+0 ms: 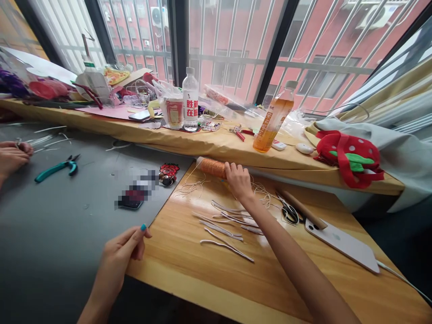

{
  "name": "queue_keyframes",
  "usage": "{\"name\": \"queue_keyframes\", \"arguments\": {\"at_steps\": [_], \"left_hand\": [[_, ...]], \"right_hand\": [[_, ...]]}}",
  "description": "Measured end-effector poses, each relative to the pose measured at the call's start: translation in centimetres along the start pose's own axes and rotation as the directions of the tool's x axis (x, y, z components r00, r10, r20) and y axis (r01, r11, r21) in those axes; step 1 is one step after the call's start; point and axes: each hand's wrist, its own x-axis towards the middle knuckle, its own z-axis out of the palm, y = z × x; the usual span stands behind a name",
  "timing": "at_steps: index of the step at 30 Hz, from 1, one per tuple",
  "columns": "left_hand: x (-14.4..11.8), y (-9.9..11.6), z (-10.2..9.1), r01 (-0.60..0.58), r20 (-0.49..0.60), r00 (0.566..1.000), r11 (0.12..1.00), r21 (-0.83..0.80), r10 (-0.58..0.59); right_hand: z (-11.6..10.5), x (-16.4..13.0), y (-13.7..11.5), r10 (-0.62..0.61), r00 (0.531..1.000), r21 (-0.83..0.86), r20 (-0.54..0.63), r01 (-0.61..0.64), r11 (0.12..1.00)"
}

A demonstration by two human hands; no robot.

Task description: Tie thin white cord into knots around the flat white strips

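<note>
My right hand reaches across the wooden table, its fingers curled round the right end of a spool of orange thread. The spool lies on its side against the base of the sill. Near the front edge, over the seam of the grey and wooden tabletops, my left hand is closed in a pinch. A small teal patch shows at its thumb tip; whatever the fingers hold is hidden. Several pale wrapped strips lie between the hands, and loose pale thread trails beside the spool.
Black-handled scissors, a brown cardboard tube and a cabled phone lie at right. Teal pliers rest on the grey table, near another person's hand. Bottles, including an orange drink, crowd the cloth-covered sill.
</note>
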Motion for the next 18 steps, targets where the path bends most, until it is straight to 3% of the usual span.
{"name": "queue_keyframes", "arguments": {"at_steps": [6, 10, 13, 15, 18], "left_hand": [[0.3, -0.4, 1.5, -0.035, 0.002, 0.999, 0.977, 0.212, 0.036], [-0.1, -0.4, 1.6, -0.051, 0.042, 0.998, 0.946, 0.321, 0.039], [-0.6, -0.4, 1.5, -0.079, 0.101, 0.994, 0.92, 0.383, 0.044], [-1.0, -0.5, 1.3, -0.07, 0.099, 0.995, 0.909, 0.412, 0.032], [-1.7, -1.1, 0.9, -0.033, 0.048, 0.999, 0.905, 0.424, 0.014]], "right_hand": [[3.5, 1.9, -1.9, 0.087, 0.995, 0.006, 0.051, -0.087, 0.996], [2.3, 1.6, -1.7, 0.102, 0.993, 0.005, 0.062, -0.103, 0.995], [-0.3, -0.7, 0.6, 0.134, 0.989, 0.013, 0.057, -0.134, 0.991], [-1.8, -3.6, 3.5, 0.216, 0.967, 0.017, 0.133, -0.22, 0.975], [-2.4, -8.8, 8.6, 0.353, 0.867, -0.038, 0.352, -0.364, 0.931]]}}
